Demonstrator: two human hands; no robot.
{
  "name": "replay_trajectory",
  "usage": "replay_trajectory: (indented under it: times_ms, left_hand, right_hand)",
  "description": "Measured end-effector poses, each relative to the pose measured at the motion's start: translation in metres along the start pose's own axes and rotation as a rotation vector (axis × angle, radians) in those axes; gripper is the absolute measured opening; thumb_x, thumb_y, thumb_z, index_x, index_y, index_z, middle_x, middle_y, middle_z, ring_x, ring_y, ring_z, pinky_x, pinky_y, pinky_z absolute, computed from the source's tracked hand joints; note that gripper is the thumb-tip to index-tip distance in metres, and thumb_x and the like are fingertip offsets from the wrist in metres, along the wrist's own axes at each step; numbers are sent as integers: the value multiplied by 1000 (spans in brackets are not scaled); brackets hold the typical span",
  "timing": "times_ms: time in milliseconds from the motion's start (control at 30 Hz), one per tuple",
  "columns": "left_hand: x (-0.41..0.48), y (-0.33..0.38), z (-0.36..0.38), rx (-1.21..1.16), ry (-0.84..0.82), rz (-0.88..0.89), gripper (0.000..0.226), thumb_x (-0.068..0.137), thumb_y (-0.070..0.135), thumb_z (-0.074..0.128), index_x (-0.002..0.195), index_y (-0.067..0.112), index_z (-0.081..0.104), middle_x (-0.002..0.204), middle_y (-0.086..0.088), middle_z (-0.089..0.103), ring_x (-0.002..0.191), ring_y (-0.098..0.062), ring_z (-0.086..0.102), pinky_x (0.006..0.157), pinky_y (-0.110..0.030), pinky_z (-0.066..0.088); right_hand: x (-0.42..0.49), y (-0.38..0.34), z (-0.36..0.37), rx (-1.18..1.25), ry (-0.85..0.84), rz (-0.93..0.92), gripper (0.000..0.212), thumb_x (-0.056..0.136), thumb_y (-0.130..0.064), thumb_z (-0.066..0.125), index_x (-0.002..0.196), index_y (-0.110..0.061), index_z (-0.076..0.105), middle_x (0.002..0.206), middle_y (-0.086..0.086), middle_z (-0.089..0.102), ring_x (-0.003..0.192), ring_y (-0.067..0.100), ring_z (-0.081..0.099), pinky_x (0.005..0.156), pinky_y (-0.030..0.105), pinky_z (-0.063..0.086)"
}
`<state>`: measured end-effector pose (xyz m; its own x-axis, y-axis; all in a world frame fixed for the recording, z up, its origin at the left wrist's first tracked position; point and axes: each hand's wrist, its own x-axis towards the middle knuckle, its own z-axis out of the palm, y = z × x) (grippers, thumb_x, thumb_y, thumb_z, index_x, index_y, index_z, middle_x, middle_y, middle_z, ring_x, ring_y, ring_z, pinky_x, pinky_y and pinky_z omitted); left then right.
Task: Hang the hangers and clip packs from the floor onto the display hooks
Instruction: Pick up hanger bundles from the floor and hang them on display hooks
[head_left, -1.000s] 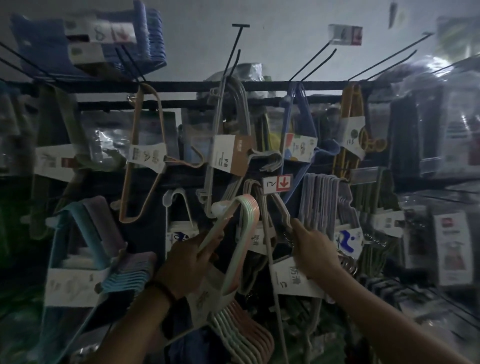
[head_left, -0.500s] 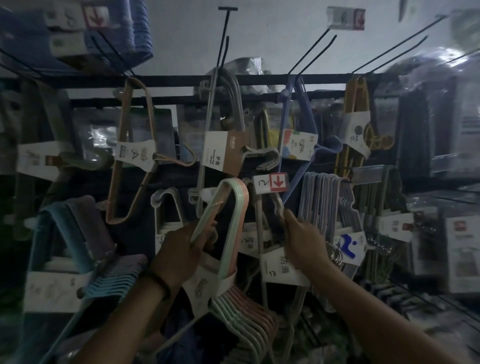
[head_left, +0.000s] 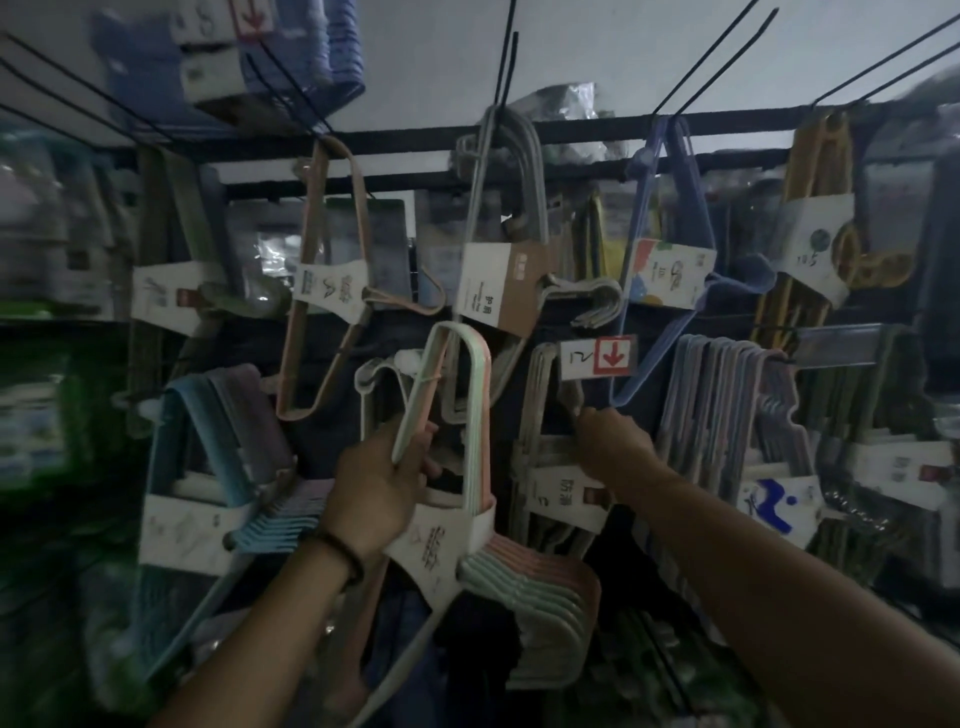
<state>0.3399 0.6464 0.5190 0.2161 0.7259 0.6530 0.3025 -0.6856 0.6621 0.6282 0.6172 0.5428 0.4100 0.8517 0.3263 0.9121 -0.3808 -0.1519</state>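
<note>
While the left hand (head_left: 374, 483) grips one pastel hanger pack (head_left: 480, 415) raised to the rack, the right hand (head_left: 615, 441) is closed on the top of a beige hanger pack (head_left: 535, 415) just beside it.
Nearest, two bare forearms reach up, the left with a dark wristband (head_left: 337, 551); the hands are apart. The held pack, wrapped in a white paper band (head_left: 441, 540), stands near upright, its narrow looped end up and its stacked green and pink ends down to the right. A blue-purple pack (head_left: 208, 415) crowds its left and a lilac pack (head_left: 727, 415) hangs right of the hands. A price tag (head_left: 597, 356) with a red arrow sits just above the right hand. Farther back, five banded packs hang along the black rail (head_left: 597, 124).
</note>
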Motion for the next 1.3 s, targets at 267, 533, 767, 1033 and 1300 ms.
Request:
replay_trajectory:
  times_ms: [267,533,767,1033,1300]
  left_hand:
    - [-5,-4,3,116,161,-42,25,109,45,49,102,30,67,76,5,72,73,-9,69,66,-34,54]
    - [-42,-6,-36,363,303,-161,29,105,47,56,82,29,58,66,8,60,63,-12,58,54,-31,38]
    - [-84,-28,-118,395,340,-159,24,105,53,51,109,33,64,75,3,71,61,-19,63,55,-49,55]
    - [-142,-25,-265,-479,115,-198,52,97,57,62,138,25,59,123,0,72,116,-25,67,97,-42,57]
    - [-147,-45,-339,-898,-105,-753,82,95,82,42,130,15,73,121,-20,74,99,-39,73,83,-51,61]
  right_hand:
    - [-54,-46,-44,428,-161,-364,42,109,-52,40,114,-23,70,103,12,73,93,31,72,79,46,60]
    - [-78,-86,-6,426,-530,-836,68,70,-57,90,127,-36,60,120,-20,68,114,2,65,96,26,53]
    - [-121,-154,19,505,-678,-915,76,64,-67,87,128,-30,70,121,-16,73,111,3,66,101,38,54]
    - [-178,-253,2,223,6,-943,60,61,-84,73,103,-43,61,93,-16,69,87,11,68,68,31,51]
    - [-197,-321,-4,142,1088,-985,28,95,-48,70,105,-22,69,83,-1,60,67,22,61,60,39,55]
